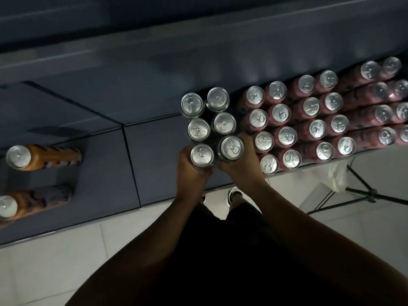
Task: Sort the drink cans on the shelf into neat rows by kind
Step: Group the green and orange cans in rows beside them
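On the dark shelf (pixel 154 138) stand two short rows of dark cans (pixel 217 100), seen from above by their silver tops. My left hand (pixel 189 180) is wrapped around the front left dark can (pixel 202 155). My right hand (pixel 242 164) grips the front right dark can (pixel 231 148). Both held cans stand at the front of the dark block, touching each other. To the right, several neat rows of pink cans (pixel 318 129) fill the shelf. Two orange cans (pixel 44 156) stand apart at the far left, the nearer orange can (pixel 33 204) close to the shelf's front edge.
The shelf's front edge runs diagonally from lower left to right. Bare shelf lies between the orange cans and the dark cans. A black tripod (pixel 371 195) and a white cloth (pixel 337 175) stand on the tiled floor (pixel 66 261) at right. My feet show below the shelf edge.
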